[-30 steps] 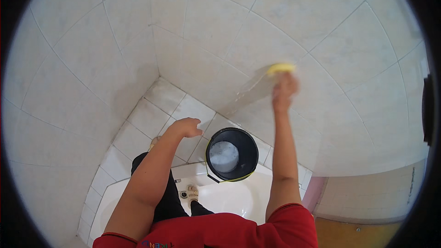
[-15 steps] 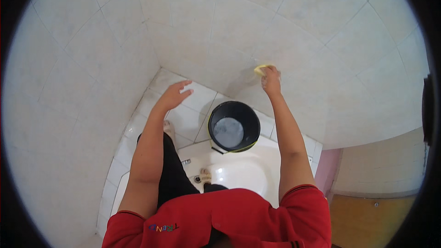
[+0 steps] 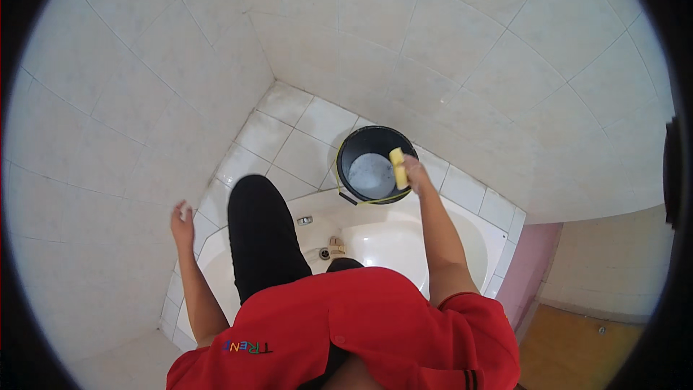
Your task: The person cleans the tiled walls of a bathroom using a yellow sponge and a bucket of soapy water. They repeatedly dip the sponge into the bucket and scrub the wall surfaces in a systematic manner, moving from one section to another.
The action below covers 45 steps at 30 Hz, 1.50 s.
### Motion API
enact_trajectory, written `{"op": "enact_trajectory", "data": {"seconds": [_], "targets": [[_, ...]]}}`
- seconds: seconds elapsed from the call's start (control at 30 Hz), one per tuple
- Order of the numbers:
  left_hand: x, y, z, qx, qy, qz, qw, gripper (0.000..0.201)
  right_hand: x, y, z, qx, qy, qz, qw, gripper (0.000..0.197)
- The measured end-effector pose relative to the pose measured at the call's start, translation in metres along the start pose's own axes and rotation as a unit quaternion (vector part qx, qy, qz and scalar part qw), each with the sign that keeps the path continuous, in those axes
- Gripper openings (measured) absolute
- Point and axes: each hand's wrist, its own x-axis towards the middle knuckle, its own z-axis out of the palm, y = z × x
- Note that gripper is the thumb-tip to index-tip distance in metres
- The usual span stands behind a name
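Observation:
A yellow sponge is in the grip of my right hand, above the right side of the black bucket. Cloudy, whitish soapy water with foam lies in the bottom of that bucket. The bucket stands on the white tiled ledge at the bathtub's edge, its handle hanging down in front. My left hand is away to the left beside the tiled wall, empty, its fingers loosely bent and apart.
The white bathtub curves beneath me, with a drain and a metal overflow fitting. My bent leg in black trousers rises at the left. Tiled walls meet in the corner ahead; a brown panel is at lower right.
My right hand has brought the sponge down from the wall to the bucket. My left hand has swung from over the ledge to the left, and the view has shifted.

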Motion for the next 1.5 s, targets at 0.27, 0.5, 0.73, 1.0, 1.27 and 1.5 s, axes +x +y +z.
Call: {"op": "enact_trajectory", "data": {"seconds": [0.27,0.5,0.73,1.0,1.27,1.5], "targets": [[-0.118,-0.016,0.109,0.013,-0.268,0.0,0.963,0.032,0.043,0.061,0.057,-0.156,-0.091,0.129,0.975,0.04],[-0.179,-0.02,0.118,-0.001,-0.327,-0.009,0.945,0.03,0.124,0.118,0.064,-0.491,0.008,0.1,0.865,0.063],[-0.224,-0.062,0.08,0.045,-0.337,-0.141,0.93,0.031,0.137,0.202,0.102,-0.613,-0.165,0.155,0.757,0.061],[-0.259,-0.089,0.077,0.011,-0.377,-0.186,0.907,0.035,0.129,0.135,0.068,-0.598,-0.187,0.126,0.769,0.061],[-0.298,-0.123,0.057,0.012,-0.431,-0.225,0.874,0.036,0.13,0.152,0.079,-0.548,-0.101,0.171,0.813,0.108],[-0.303,-0.121,0.07,-0.006,-0.436,-0.257,0.863,0.038,0.109,0.152,0.104,-0.502,-0.184,0.232,0.813,0.076]]}}
